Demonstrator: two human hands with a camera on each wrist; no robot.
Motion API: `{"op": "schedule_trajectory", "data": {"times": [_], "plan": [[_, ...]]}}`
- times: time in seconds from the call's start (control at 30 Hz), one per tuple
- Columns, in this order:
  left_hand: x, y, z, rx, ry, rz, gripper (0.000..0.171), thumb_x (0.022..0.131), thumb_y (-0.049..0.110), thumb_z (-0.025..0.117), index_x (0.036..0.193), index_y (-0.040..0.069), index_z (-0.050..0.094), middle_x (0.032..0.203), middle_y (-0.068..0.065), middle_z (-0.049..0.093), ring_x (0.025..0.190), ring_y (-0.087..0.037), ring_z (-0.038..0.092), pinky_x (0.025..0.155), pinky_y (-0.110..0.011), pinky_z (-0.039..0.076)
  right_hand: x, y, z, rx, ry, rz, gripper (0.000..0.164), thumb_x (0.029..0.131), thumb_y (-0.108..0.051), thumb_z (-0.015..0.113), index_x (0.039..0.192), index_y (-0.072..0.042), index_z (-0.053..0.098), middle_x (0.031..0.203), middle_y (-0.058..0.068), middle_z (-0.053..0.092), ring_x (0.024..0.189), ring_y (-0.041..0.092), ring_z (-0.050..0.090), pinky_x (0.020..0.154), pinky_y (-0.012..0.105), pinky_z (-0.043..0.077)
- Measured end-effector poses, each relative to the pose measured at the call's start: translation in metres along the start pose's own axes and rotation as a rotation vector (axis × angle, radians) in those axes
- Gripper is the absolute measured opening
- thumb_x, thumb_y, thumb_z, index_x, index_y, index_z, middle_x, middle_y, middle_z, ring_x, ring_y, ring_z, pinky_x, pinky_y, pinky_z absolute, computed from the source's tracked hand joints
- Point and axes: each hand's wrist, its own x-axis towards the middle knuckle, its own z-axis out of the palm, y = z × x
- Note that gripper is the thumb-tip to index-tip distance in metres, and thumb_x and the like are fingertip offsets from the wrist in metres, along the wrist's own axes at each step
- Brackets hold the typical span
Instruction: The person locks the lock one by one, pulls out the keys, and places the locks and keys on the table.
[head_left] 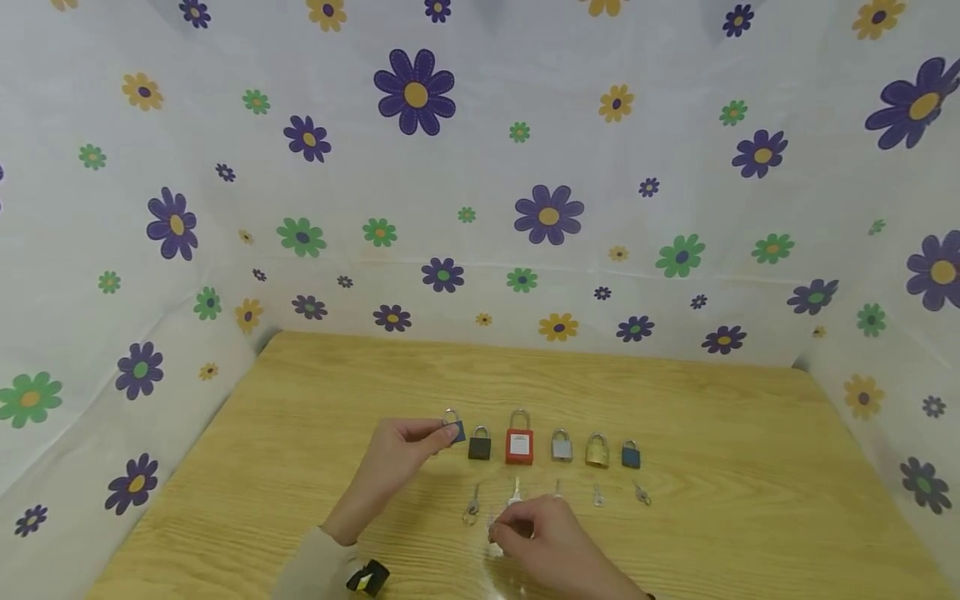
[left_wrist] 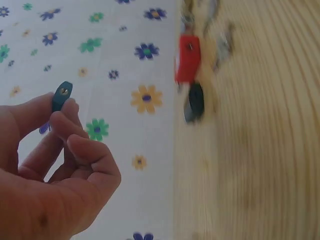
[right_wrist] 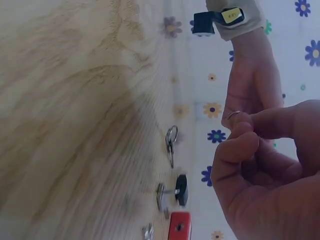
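Note:
My left hand (head_left: pixel 405 458) pinches a small blue padlock (head_left: pixel 457 432) between thumb and fingers, its shackle pointing up. In the left wrist view the keyhole end of this blue padlock (left_wrist: pixel 63 93) faces the camera. My right hand (head_left: pixel 543 533) is lower and to the right, thumb and fingertips pinching a small silvery key (head_left: pixel 491 522), mostly hidden. A thin metal ring (right_wrist: pixel 233 114) shows at those fingertips in the right wrist view. Nearest the left hand on the table stands a black padlock (head_left: pixel 480 447). A key with a ring (head_left: pixel 472 505) lies below it.
Rightward in a row are a red padlock (head_left: pixel 519 446), a silver padlock (head_left: pixel 562 447), a brass padlock (head_left: pixel 597 452) and another blue padlock (head_left: pixel 631 455). Several keys lie in front, one key (head_left: pixel 642 493) at the right end. Flowered cloth (head_left: pixel 480 150) surrounds the wooden table (head_left: pixel 712 517).

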Motion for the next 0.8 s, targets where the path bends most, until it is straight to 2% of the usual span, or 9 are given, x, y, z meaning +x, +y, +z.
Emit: {"op": "schedule_trajectory", "data": {"times": [0.13, 0.23, 0.33, 0.43, 0.63, 0.8], "plan": [[0.005, -0.013, -0.017, 0.102, 0.013, -0.011, 0.034, 0.084, 0.043, 0.073, 0.099, 0.014, 0.079, 0.101, -0.006, 0.077, 0.095, -0.018, 0.066, 0.087, -0.052, 0.051, 0.021, -0.010, 0.013, -0.061, -0.015, 0.021, 0.022, 0.091, -0.012, 0.063, 0.074, -0.006, 0.077, 0.060, -0.001, 0.066, 0.048, -0.001, 0.045, 0.045, 0.017, 0.039], [0.008, -0.020, -0.026, 0.145, 0.012, -0.003, 0.034, 0.084, 0.043, 0.073, 0.100, 0.013, 0.079, 0.104, -0.007, 0.076, 0.098, -0.019, 0.066, 0.089, -0.054, 0.050, 0.037, -0.015, 0.023, -0.112, -0.021, 0.016, 0.027, 0.088, -0.008, 0.063, 0.063, -0.003, 0.073, 0.048, -0.009, 0.050, 0.040, -0.002, 0.035, 0.038, 0.014, 0.028], [0.009, -0.025, -0.033, 0.173, 0.016, 0.004, 0.035, 0.085, 0.042, 0.072, 0.100, 0.011, 0.079, 0.105, -0.009, 0.076, 0.099, -0.021, 0.066, 0.090, -0.054, 0.050, 0.051, -0.016, 0.031, -0.187, -0.015, 0.011, 0.040, 0.086, -0.006, 0.062, 0.046, -0.009, 0.057, 0.041, -0.013, 0.036, 0.034, -0.003, 0.026, 0.034, 0.014, 0.020], [0.010, -0.027, -0.039, 0.198, 0.022, 0.001, 0.037, 0.086, 0.042, 0.071, 0.102, 0.009, 0.078, 0.107, -0.011, 0.075, 0.102, -0.023, 0.065, 0.091, -0.054, 0.049, 0.062, -0.016, 0.037, -0.263, -0.007, 0.010, 0.051, 0.083, -0.005, 0.062, 0.040, -0.018, 0.038, 0.037, -0.013, 0.025, 0.032, -0.003, 0.018, 0.032, 0.014, 0.015], [0.011, -0.033, -0.047, 0.219, 0.021, -0.012, 0.038, 0.087, 0.040, 0.071, 0.104, 0.006, 0.077, 0.110, -0.014, 0.074, 0.106, -0.027, 0.062, 0.092, -0.056, 0.048, 0.079, -0.016, 0.046, -0.293, -0.040, 0.088, 0.055, 0.079, -0.001, 0.061, 0.039, -0.020, 0.028, 0.036, -0.012, 0.021, 0.031, 0.000, 0.015, 0.031, 0.015, 0.012], [0.012, -0.034, -0.048, 0.230, 0.003, -0.010, 0.036, 0.087, 0.039, 0.071, 0.103, 0.007, 0.078, 0.110, -0.014, 0.074, 0.106, -0.026, 0.062, 0.093, -0.057, 0.047, 0.089, -0.018, 0.050, -0.315, -0.078, 0.144, 0.053, 0.078, -0.001, 0.061, 0.039, -0.018, 0.031, 0.034, -0.011, 0.023, 0.030, 0.001, 0.016, 0.030, 0.017, 0.012]]}}
